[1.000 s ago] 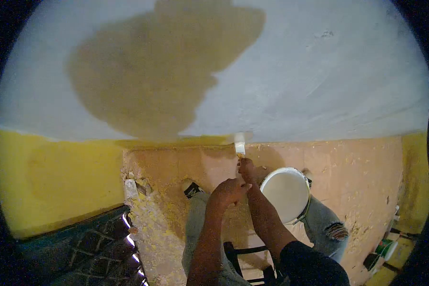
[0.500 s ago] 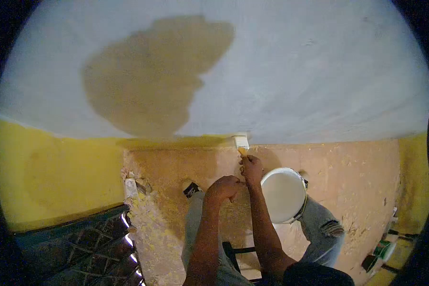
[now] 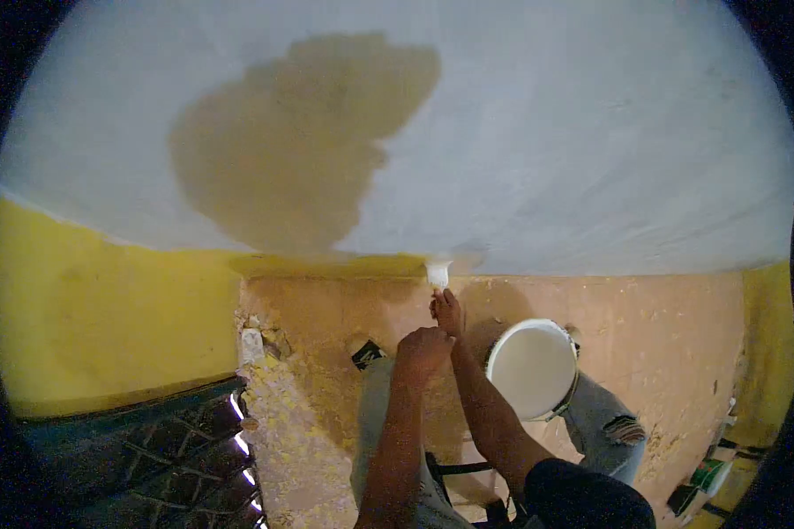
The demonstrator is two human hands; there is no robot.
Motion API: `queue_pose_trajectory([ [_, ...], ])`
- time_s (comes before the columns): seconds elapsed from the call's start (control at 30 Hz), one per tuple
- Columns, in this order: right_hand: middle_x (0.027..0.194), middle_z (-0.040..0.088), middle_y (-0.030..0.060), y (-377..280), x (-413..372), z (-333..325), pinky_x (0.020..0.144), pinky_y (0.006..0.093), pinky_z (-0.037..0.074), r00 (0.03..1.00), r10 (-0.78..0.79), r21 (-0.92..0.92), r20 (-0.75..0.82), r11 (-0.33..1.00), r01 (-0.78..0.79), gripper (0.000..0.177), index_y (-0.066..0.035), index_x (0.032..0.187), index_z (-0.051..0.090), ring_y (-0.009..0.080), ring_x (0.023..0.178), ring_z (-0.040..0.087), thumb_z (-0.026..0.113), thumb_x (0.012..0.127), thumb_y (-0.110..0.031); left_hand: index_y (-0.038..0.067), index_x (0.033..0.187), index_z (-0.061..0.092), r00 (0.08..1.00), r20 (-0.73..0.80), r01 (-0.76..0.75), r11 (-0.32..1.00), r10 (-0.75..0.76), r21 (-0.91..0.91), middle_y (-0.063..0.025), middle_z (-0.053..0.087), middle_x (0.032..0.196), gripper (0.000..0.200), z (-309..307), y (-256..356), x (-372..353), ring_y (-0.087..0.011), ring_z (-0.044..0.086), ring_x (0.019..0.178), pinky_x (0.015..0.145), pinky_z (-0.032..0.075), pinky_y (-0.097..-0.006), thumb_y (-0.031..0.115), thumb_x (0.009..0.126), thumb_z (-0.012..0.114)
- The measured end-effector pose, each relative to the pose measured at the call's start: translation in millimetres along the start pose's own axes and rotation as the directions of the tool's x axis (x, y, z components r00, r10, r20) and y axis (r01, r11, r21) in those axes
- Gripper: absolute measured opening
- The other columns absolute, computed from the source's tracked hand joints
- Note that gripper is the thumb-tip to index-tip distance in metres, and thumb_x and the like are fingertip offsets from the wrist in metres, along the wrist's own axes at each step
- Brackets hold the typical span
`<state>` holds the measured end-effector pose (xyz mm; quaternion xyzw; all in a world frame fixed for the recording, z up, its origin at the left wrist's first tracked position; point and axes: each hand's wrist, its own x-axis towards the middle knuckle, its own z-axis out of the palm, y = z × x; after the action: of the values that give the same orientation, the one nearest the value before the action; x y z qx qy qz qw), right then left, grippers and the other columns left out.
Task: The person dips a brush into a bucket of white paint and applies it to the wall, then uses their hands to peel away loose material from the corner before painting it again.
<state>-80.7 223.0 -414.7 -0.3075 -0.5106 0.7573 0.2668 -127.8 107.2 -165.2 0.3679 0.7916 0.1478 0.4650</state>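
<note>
Head view: right hand (image 3: 446, 311), bucket (image 3: 529, 324) at its four o'clock, grips brush (image 3: 438, 274). Left hand (image 3: 425, 351): closure unclear. Advise light, level strokes.

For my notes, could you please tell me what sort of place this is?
Probably a room being repainted: the wall is part pale, part yellow, with a brush at its base and a bucket nearby.

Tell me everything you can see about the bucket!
The bucket has a round white rim and looks like plastic. A thin handle lies along its lower right edge. It is open end up with no lid, so you can see pale liquid inside, perhaps paint. It is just right of the person's right forearm, beside the ripped jeans leg. I can't tell whether either touches it or what it stands on.
</note>
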Motion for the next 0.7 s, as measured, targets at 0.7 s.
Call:
queue_pose_trajectory([
  [0.7, 0.058, 0.052, 0.0032, -69, -59, 13, 0.038, 0.0257, 0.037, 0.887, 0.338, -0.118, -0.316, 0.913, -0.39, 0.035, -0.003, 0.089, 0.058, 0.0111, 0.042, 0.046, 0.058, 0.092, -0.038, 0.002, 0.085, 0.053, 0.491, 0.063, -0.253, 0.211, 0.869, -0.944, -0.0108, 0.06, 0.067, 0.037, -36, 44, -42, -0.0177, 0.065, 0.062, 0.059, 0.053, -0.0315, 0.038, 0.094, 0.054],
])
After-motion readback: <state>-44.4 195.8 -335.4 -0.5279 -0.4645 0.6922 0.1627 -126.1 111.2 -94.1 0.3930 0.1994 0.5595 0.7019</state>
